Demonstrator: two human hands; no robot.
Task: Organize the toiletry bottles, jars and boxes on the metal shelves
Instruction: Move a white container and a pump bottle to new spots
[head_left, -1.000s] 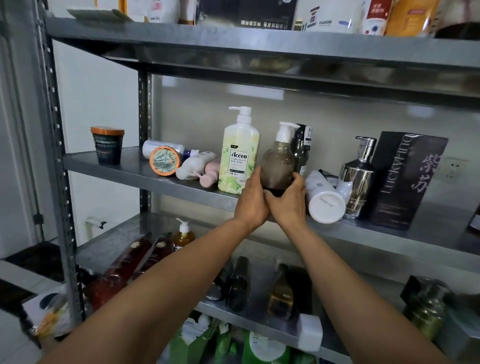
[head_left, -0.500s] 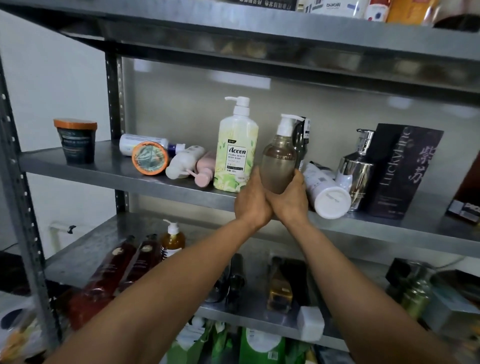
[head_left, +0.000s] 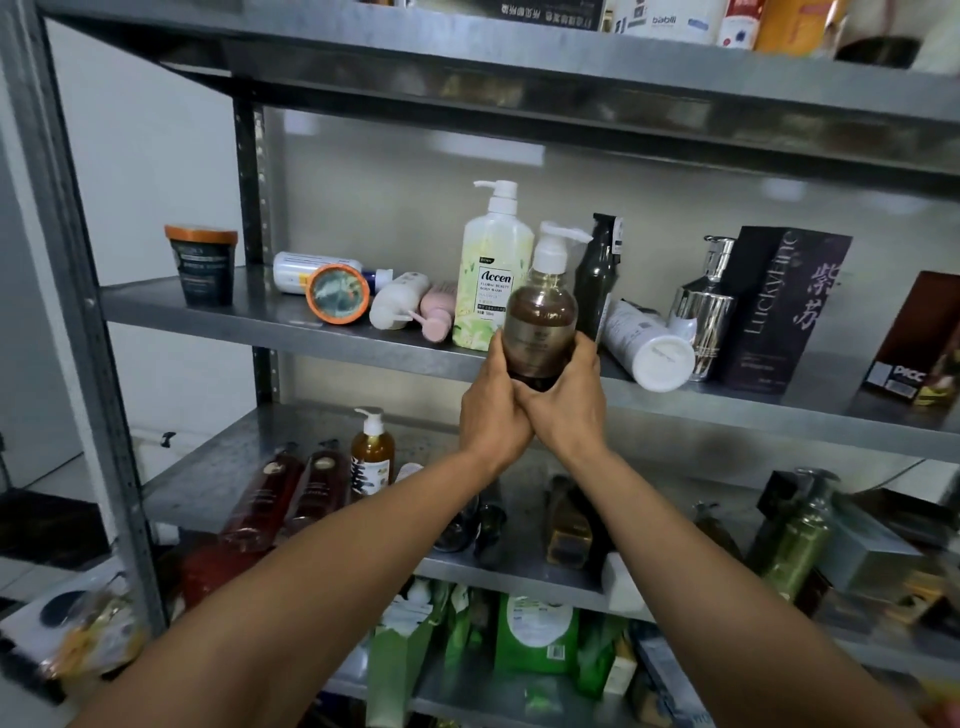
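Pump bottle: left hand, right hand grip; Accen bottle near.

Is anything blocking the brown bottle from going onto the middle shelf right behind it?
Nothing visible in the gap behind the brown bottle, but it is narrow: Accen bottle left, black bottle behind-right, white bottle lying right.

The middle metal shelf carries an orange-lidded jar at its nine o'clock end. Mid-shelf stands an upright Accen body wash with a toppled pink bottle at its nine o'clock. Toward three o'clock are a chrome pump bottle, a black LuckyFine box and a brown box.
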